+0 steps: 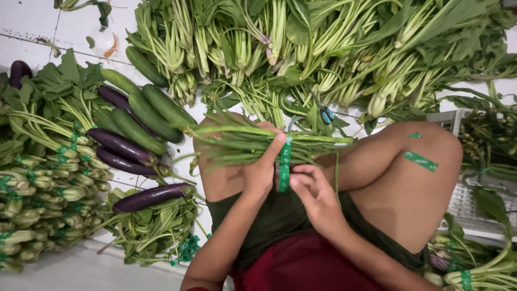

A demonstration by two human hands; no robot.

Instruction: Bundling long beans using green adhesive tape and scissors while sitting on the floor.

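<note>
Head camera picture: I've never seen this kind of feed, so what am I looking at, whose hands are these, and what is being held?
The single picture comes from a camera on a person's head, looking down at their own lap and bare hands. The left hand grips a bundle of green stalks resting across the knees. The right hand pinches a green tape band that runs around that bundle. On the white tiled floor lie loose leafy greens, cucumbers, purple eggplants and already banded bunches. A white crate stands at the right.
</note>
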